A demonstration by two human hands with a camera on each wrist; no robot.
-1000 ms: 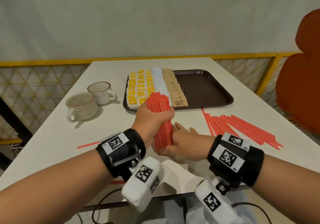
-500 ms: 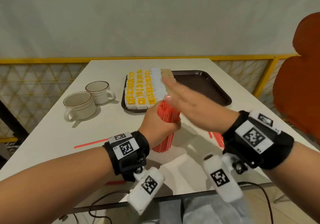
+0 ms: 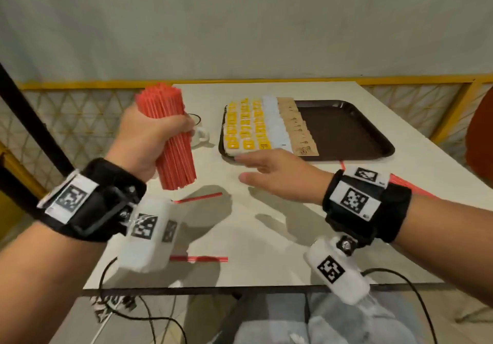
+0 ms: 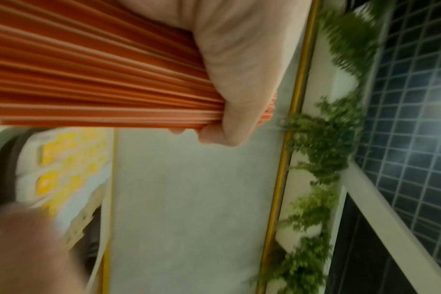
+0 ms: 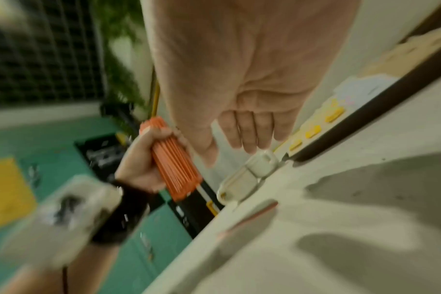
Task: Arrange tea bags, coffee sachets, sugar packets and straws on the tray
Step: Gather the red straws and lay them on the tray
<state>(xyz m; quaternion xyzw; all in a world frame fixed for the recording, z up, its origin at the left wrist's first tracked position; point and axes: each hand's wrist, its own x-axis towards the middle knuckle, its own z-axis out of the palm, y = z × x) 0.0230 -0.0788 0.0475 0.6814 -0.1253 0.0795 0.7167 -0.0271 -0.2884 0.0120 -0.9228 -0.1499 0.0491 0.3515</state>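
Your left hand (image 3: 149, 141) is clamped round a fat bundle of red straws (image 3: 170, 141), lifted off the table (image 3: 266, 237) and tilted, well left of the tray (image 3: 346, 130). Your right hand (image 3: 277, 175) is empty, fingers straight, hovering near the tray's front edge. The hands are apart.

Two stray straws (image 3: 198, 197) lie on the table in front of you, with more at the right behind your wrist. The tray's left part holds rows of yellow tea bags (image 3: 245, 127), white packets (image 3: 276, 125) and brown sachets (image 3: 298, 127); its right part is bare.

The straws look light, stiff and slick, so they'll likely slide lengthwise or fan out if the squeeze loosens. Grip mid-length and cup the lower end. The left wrist view is blurred; the fingers seem wrapped fully round.
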